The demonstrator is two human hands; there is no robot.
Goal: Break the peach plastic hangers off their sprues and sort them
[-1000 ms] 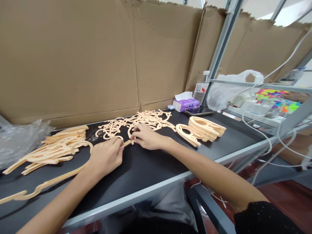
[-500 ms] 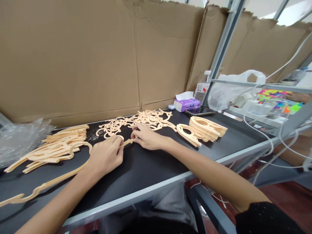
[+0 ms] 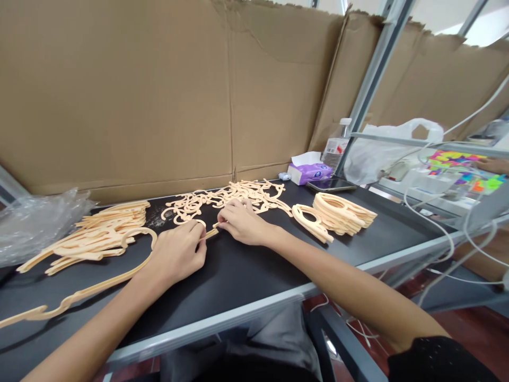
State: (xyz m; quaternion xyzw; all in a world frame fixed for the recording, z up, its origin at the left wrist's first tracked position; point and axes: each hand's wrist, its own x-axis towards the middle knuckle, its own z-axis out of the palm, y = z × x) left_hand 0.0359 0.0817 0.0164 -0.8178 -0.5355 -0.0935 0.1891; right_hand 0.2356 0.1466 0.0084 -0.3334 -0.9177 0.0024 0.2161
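Observation:
My left hand point(image 3: 181, 252) is closed on a long peach plastic piece point(image 3: 99, 289), whose hooked part and arm trail to the lower left; its short end pokes out between my hands. My right hand point(image 3: 243, 222) is pinched at a small peach part near that end, mostly hidden by the fingers. Behind my hands lies a loose pile of curved peach parts point(image 3: 254, 193). Long peach pieces are heaped at the left point(image 3: 107, 231). On the right are a stack of peach looped pieces point(image 3: 342, 212) and one set beside it point(image 3: 312, 223).
A clear plastic bag point(image 3: 43, 225) lies at the left. Toward the back right are a purple tissue pack point(image 3: 310, 172), a phone point(image 3: 331, 184) and a bottle point(image 3: 336, 148). Cardboard point(image 3: 159, 95) stands behind the table. White cables point(image 3: 449, 239) hang by the metal post; a person's hand shows far right.
My right hand has drawn slightly away from the short end of the piece, which shows more between my hands. The whole view has shifted a little.

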